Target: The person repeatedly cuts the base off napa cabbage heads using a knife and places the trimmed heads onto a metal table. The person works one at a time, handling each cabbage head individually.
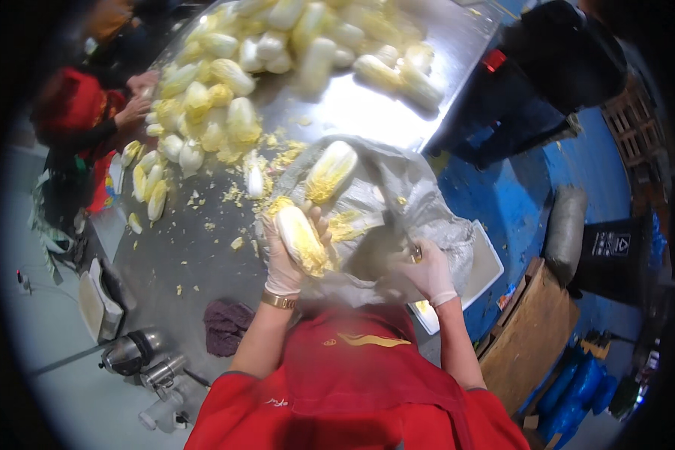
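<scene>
My left hand [283, 259], in a thin glove with a gold watch at the wrist, grips a pale yellow halved cabbage [302, 238] from below. My right hand [427, 274], also gloved, pinches the rim of a clear plastic bag [405, 199] that lies open on the steel table [187, 255]. A second halved cabbage [331, 171] rests on the bag just beyond the one I hold. Loose yellow leaf scraps [343, 225] lie between the two hands.
A large heap of cabbages [277, 52] fills the far table. Another person's hands [136, 101] work at its left edge. A dark purple cloth [226, 324] lies near me; a white tray [481, 274] juts off the right edge. Wooden board [529, 334] and black bin [613, 255] stand right.
</scene>
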A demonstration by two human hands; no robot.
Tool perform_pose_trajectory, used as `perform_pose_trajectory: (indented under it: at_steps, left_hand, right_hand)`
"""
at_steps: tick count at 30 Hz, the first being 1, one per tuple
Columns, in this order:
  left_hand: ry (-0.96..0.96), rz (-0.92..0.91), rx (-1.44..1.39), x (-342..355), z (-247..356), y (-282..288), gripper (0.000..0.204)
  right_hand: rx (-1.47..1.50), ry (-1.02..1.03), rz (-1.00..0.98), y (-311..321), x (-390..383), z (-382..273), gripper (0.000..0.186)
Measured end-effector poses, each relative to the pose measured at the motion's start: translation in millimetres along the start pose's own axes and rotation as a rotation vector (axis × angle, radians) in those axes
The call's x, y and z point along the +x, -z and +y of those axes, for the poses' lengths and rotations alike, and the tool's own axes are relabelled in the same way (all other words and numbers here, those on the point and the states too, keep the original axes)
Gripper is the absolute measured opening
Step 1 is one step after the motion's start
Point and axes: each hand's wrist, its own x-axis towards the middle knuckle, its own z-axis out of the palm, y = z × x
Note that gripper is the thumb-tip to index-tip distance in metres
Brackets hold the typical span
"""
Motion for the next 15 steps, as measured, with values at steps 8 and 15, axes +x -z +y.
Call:
perform_pose_trajectory:
  at_steps: [8, 15]
  left_hand:
    - [-0.209, 0.297, 0.190, 32, 110, 86, 0.038]
    - [-0.879, 0.582, 0.190, 65, 271, 217, 0.050]
  right_hand:
    - [-0.064, 0.139, 0.095, -20, 8, 25, 0.033]
    - [-0.117, 0.221, 0.107, -22, 5, 37, 0.023]
